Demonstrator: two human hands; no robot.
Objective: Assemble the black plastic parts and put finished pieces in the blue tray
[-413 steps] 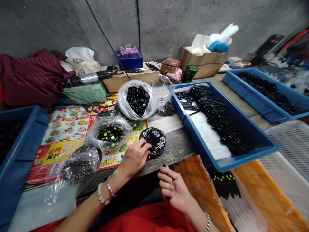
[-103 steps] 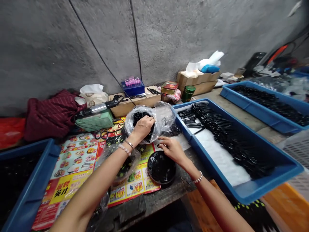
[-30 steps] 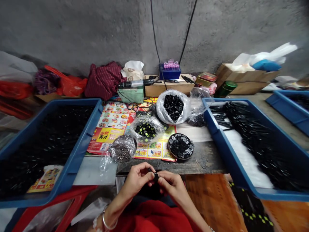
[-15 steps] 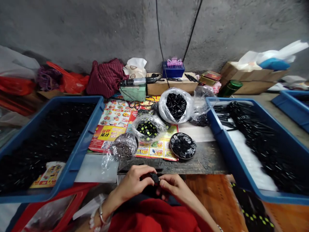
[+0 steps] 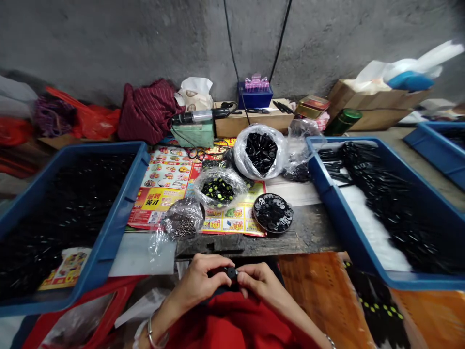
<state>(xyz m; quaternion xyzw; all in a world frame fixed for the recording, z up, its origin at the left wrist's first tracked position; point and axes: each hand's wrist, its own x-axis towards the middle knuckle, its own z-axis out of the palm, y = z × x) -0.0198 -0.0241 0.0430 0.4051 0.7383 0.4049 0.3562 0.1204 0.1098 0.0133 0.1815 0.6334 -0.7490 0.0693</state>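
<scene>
Just in front of the bench edge, my left hand [image 5: 205,278] pinches a small black round part [image 5: 231,273] between thumb and fingers. My right hand [image 5: 256,278] is closed at the part's right side, its thumb and forefinger pinching a small shiny piece against it; what kind of piece is too small to tell. Beyond my hands lie a bag of small metal screws [image 5: 185,227], a bag of black pieces with yellow-green dots [image 5: 218,190], a round dish of flat black pieces [image 5: 273,213] and a bag of glossy black pieces [image 5: 260,154].
Blue bins of black parts stand at the left [image 5: 125,194] and right [image 5: 327,194]. A dark wooden block [image 5: 227,244] lies on the bench edge. An electric screwdriver [image 5: 198,116] rests on a green box [image 5: 194,138], with scissors [image 5: 197,153] nearby.
Both hands stay together at the black part, which has turned so its round face shows more upward. The view has shifted slightly, and the bench things appear a little further left and higher.
</scene>
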